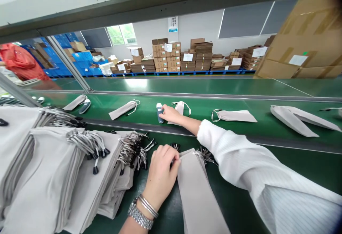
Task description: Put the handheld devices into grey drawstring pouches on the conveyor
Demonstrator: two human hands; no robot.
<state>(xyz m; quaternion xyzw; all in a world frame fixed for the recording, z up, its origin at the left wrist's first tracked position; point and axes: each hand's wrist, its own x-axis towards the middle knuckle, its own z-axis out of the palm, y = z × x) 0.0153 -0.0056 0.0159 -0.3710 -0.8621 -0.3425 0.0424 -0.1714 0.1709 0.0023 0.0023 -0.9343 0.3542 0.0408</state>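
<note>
My right hand (171,114) reaches onto the green conveyor belt (144,120), its fingers closed on the side of a slim, dark blue, bottle-like item with a white end (159,113). A pale grey drawstring pouch (179,109) lies on the belt, partly behind that hand. Closer to me, my left hand (162,173), wearing a watch and bangles, pinches the upper left corner of the top pouch (196,187) on a small stack of flat drawstring pouches. Its fingertips are partly hidden.
Thick pouch stacks (50,170) with black-tipped cords (91,145) stand at left. Along the belt lie more pouches (236,115) and another blue item (84,106). A metal frame post (68,63) and overhead beam (133,6) cross the view. Cardboard boxes (167,57) stand behind.
</note>
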